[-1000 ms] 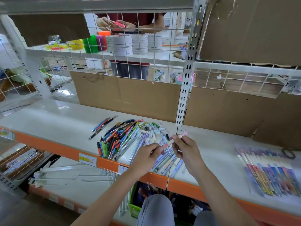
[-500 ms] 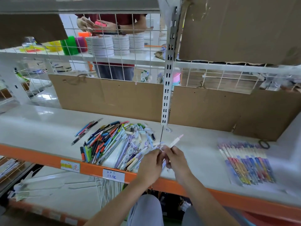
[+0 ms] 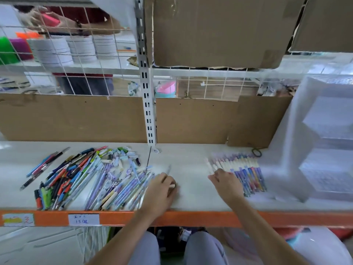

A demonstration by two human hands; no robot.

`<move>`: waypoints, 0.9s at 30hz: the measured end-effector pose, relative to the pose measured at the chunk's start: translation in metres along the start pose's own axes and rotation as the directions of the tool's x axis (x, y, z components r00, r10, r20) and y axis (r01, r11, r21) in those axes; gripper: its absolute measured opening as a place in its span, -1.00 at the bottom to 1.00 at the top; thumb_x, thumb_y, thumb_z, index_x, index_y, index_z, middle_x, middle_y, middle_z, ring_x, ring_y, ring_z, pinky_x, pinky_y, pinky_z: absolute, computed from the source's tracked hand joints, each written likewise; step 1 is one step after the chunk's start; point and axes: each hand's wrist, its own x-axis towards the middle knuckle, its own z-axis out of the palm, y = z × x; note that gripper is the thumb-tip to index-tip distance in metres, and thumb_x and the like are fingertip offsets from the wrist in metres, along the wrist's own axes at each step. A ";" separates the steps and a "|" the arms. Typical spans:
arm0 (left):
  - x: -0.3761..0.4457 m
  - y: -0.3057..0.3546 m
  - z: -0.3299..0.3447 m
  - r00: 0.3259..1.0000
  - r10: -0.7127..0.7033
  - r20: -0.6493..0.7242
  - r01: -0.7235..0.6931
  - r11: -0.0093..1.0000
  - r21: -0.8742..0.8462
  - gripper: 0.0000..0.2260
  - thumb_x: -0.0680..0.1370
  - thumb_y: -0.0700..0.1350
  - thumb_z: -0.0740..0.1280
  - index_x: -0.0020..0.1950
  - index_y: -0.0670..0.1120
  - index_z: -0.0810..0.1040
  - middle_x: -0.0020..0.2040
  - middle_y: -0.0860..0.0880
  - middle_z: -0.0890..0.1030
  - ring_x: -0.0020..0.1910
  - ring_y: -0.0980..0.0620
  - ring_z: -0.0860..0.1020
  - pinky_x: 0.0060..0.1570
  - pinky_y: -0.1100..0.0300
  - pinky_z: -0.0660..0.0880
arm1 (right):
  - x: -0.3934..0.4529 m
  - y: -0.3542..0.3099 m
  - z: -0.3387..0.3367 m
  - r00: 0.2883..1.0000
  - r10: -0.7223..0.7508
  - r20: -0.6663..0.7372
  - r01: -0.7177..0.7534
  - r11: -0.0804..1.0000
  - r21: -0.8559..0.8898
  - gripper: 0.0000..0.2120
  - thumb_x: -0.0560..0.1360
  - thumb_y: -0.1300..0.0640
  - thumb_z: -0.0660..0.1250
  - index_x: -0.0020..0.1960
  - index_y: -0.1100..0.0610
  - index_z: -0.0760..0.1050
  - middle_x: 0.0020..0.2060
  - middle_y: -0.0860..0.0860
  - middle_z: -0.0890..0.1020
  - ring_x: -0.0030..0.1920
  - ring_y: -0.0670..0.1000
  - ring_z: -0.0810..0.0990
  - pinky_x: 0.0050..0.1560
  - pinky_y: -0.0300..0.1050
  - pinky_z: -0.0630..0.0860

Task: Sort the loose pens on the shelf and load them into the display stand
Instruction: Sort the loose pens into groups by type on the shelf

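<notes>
Plastic pen (image 3: 169,175) gripped in left hand (image 3: 160,190); right hand (image 3: 226,183) fingers loose over ribbed-cap pen row (image 3: 246,173)

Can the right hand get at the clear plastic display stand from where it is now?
Probably yes: the right hand rests at the sorted row of pens, and the clear plastic display stand stands just beyond that row, with nothing between.

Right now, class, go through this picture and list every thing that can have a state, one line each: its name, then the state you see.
left hand: fingers curled round a pen, beside the pile
right hand: fingers spread, touching the sorted row
loose pen pile: jumbled, unsorted
sorted row of pens: lined up side by side, capped
loose caps: off, scattered behind the pile
display stand: upright; blurred, contents unclear
</notes>
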 end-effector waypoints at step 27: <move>-0.008 0.001 -0.003 0.998 -0.018 -0.059 0.013 0.997 -0.077 -0.72 0.55 0.08 0.28 0.10 -0.08 0.58 0.00 0.04 0.52 0.01 0.11 0.51 0.06 0.22 0.47 | 0.013 0.028 -0.010 0.995 -0.073 -0.068 0.051 0.956 -0.288 -0.79 0.57 0.20 0.12 0.15 0.07 0.44 -0.04 0.04 0.60 -0.14 0.06 0.55 -0.26 -0.18 0.37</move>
